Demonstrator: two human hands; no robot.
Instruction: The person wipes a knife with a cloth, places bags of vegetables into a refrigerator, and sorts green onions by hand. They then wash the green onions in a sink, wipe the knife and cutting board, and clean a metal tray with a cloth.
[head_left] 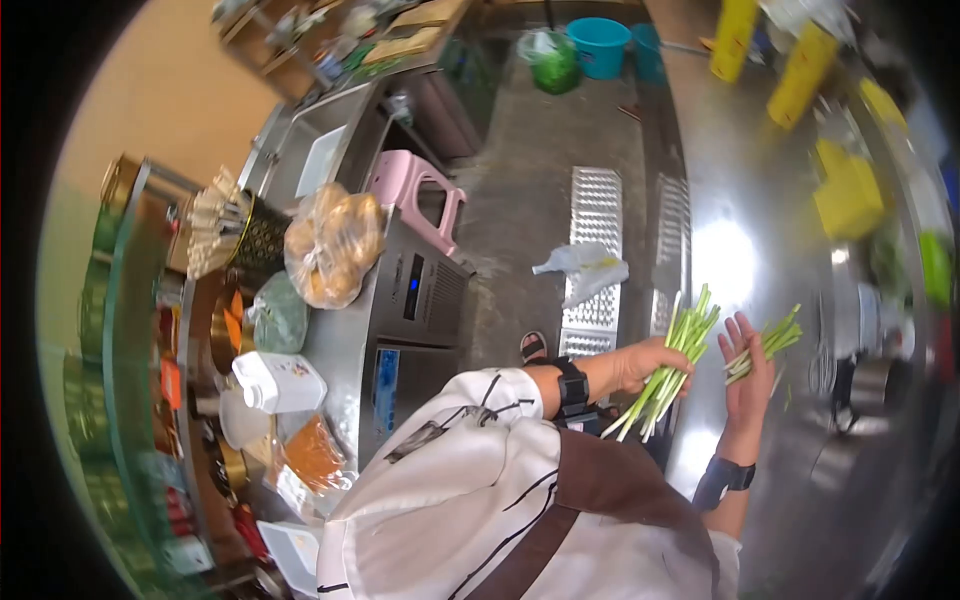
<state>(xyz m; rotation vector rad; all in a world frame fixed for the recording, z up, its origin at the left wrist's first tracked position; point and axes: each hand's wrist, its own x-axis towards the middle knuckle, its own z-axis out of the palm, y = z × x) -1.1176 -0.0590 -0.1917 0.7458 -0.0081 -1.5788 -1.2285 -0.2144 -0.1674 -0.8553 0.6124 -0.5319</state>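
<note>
My left hand point(645, 365) grips a thick bundle of long green stalks with pale ends point(672, 365), held over the edge of a steel counter point(740, 250). Just beside it, my right hand point(745, 385) is raised with the palm showing and fingers partly spread. It pinches a few shorter green stalks point(768, 342). Both wrists wear dark bands. My white shirt and brown apron strap fill the lower middle of the view.
Yellow containers point(848, 195) stand further along the counter. Across the aisle, a steel unit carries a bag of round brown items point(335, 240) and a white jug point(280, 382). A pink stool point(415, 195), a plastic bag point(585, 265) and blue buckets point(598, 45) are on the floor.
</note>
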